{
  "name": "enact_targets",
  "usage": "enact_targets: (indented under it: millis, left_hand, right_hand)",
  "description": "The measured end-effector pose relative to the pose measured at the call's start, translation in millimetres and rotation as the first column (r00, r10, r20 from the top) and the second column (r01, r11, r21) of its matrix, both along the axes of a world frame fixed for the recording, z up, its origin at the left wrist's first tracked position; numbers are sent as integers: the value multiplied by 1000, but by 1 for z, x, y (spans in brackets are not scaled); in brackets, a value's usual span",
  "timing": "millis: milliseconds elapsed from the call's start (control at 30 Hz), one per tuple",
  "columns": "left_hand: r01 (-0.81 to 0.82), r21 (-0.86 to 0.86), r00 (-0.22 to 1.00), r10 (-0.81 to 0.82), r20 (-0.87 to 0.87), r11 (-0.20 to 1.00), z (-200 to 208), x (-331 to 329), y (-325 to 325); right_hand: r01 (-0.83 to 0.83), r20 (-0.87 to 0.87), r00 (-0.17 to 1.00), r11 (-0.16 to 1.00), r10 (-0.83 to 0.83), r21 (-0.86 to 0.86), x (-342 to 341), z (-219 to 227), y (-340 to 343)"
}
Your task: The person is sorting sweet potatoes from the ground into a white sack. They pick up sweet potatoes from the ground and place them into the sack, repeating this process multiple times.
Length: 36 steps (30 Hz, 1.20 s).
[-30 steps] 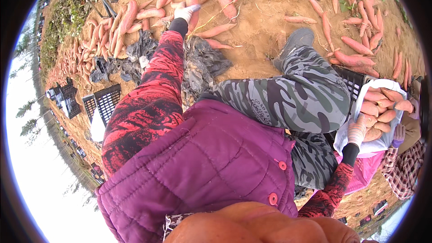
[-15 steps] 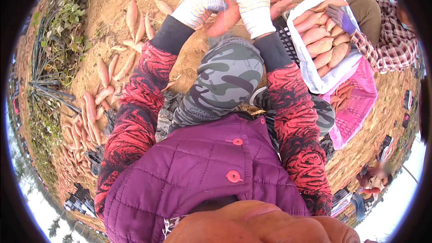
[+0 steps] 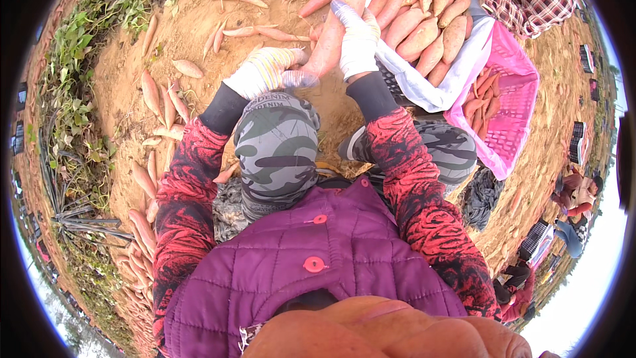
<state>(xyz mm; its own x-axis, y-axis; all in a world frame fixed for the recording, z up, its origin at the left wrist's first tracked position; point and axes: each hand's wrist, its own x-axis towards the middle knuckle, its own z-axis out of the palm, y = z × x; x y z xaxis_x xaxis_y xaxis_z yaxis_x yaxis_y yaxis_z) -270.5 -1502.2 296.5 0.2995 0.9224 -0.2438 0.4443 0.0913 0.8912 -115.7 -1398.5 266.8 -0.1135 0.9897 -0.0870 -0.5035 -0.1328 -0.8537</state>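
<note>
Both my hands wear white striped gloves. My right hand (image 3: 358, 38) is closed around a large pinkish-red sweet potato (image 3: 326, 52), its fingers lying across the middle. Beyond those fingers the pink shape continues to a tapered tip; whether that is the same root or a second one, I cannot tell. At the near end my left hand (image 3: 266, 70) grips the sweet potato, thumb against its lower tip. Just right of my right hand stands a crate with a white liner (image 3: 430, 98), heaped with sweet potatoes (image 3: 419, 38).
Loose sweet potatoes (image 3: 151, 95) lie along the left and far ground. Green vines (image 3: 74, 59) and a bundle of dark tubes (image 3: 89, 222) border the left. A pink crate (image 3: 520, 103) holds smaller roots. At upper right sits a co-worker in a plaid sleeve (image 3: 523, 10).
The view has shifted, bringing the lined crate nearer the middle. My hands appear lower, and my left hand has shifted to the sweet potato's near end. The co-worker's hand has drawn back from the heap.
</note>
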Motion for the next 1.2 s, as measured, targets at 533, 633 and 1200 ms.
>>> enact_targets:
  millis: [533, 633, 1200]
  left_hand:
    - [-809, 3, 569, 785, -244, 587, -144, -106, -136]
    - [-917, 53, 373, 896, -242, 396, -148, -113, -240]
    - [-963, -208, 252, 306, -918, 170, -215, -144, -541]
  right_hand:
    - [-74, 982, -42, 981, -185, 182, 79, -58, 167]
    - [-272, 966, -210, 958, -148, 88, 63, -90, 166]
    - [-396, 986, 161, 918, 34, 33, 120, -48, 96]
